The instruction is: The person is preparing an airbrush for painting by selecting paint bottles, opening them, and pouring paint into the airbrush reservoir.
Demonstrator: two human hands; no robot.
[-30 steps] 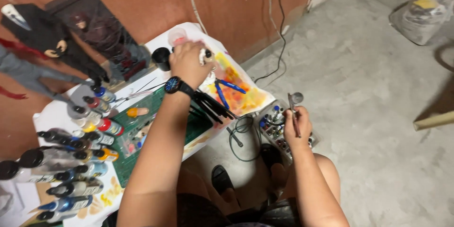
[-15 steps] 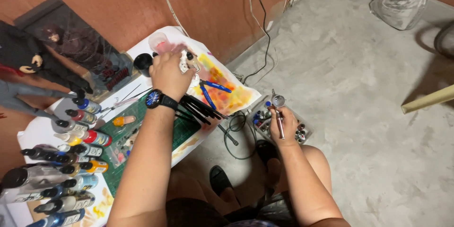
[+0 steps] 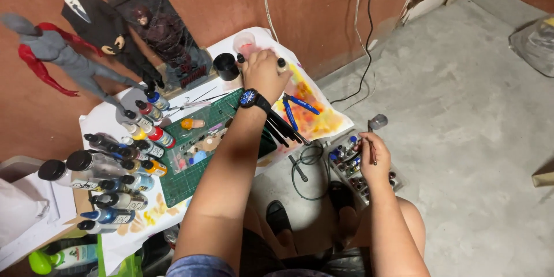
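Small bottle: light-coloured with a dark cap, sticking out from the far side of the left hand, over the back of the low table. The left fingers are curling closed around it; a second dark tip is showing at the hand's other side, and what it belongs to cannot be told. A dark wristwatch is sitting on that wrist.

Thin brush: lying upright in the right hand, the thumb and fingers pinching its shaft. The hand is hovering over a tray of small paint pots resting on the concrete floor, just beside the table's edge and above the person's knee.

Around the left hand: a black cup and a clear pinkish cup are standing just beside it. A paint-stained sheet is lying nearer the person, with blue-handled pliers on it and several black-handled tools fanning out under the forearm.

Green cutting mat: lying in the middle of the table, carrying a palette with dabs of colour.

Paint bottles: crowding in rows along the table's left side.

Three figures: leaning against the reddish wall behind. A black cable is looping on the floor below the table.
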